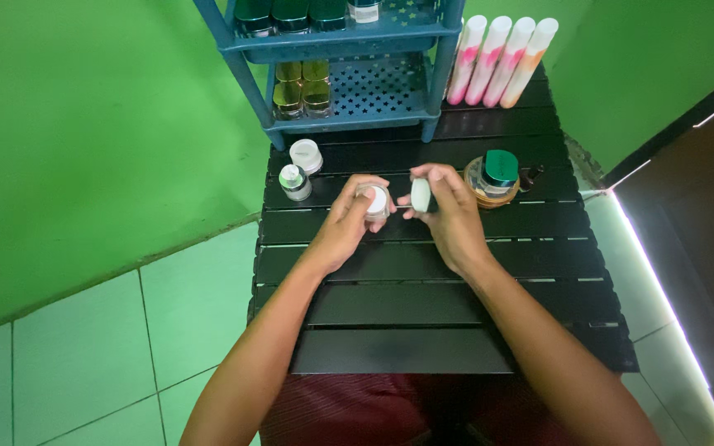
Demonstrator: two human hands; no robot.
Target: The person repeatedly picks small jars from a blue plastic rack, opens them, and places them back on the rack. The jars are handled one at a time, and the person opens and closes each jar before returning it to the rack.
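Two parts apart: left hand (349, 223) clamped on small open jar (376, 201), right hand (448, 211) pinching its white lid (421, 195). Lid off, not back on yet.

Near half of black slatted table (423, 330): open; far edge blocked by blue rack (349, 83), pink-white tubes (497, 62); small jars (299, 169) left, green-lidded jar (497, 173) right

A black slatted table (423, 289) bears a blue star-punched rack (373, 83), pink-and-white tubes (497, 59), a green-lidded jar (499, 169), before green walls (84, 149).
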